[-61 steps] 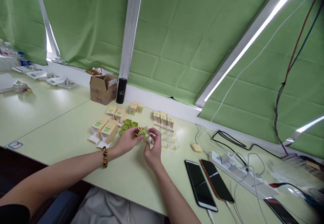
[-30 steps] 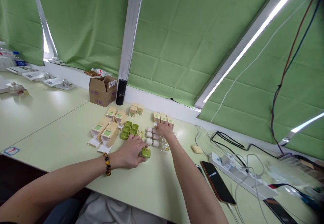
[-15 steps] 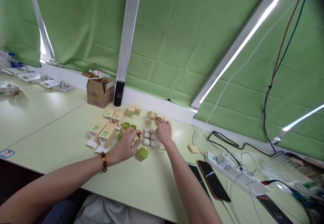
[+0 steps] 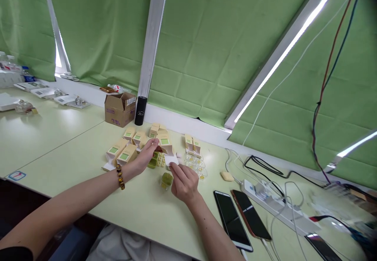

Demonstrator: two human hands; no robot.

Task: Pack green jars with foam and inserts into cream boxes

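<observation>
Above the middle of the table I hold a small cream box [image 4: 165, 140] with a green label, tilted, its end open. My left hand [image 4: 145, 155] grips it from the left side; the fingertips are partly behind it. Between the fingers of my right hand [image 4: 185, 181] is the box's white flap [image 4: 171, 159]. Just below stands a small clear jar with a green lid [image 4: 167, 179]. Green lids [image 4: 152, 162] and small yellow pieces [image 4: 161, 159] lie beneath the box, partly covered. Right of them are several clear containers [image 4: 199, 167] with yellow spots.
Several cream boxes [image 4: 127, 154] stand at the left, and two more cream boxes [image 4: 189, 144] behind the clear containers. A cardboard carton [image 4: 118, 112] and a black tumbler [image 4: 140, 111] are at the back. Phones [image 4: 232, 218] and a cabled power strip [image 4: 277, 210] lie at the right.
My right hand has come from the back right toward me, and a cream box is now between both hands. My left hand has moved up slightly and closed on it.
</observation>
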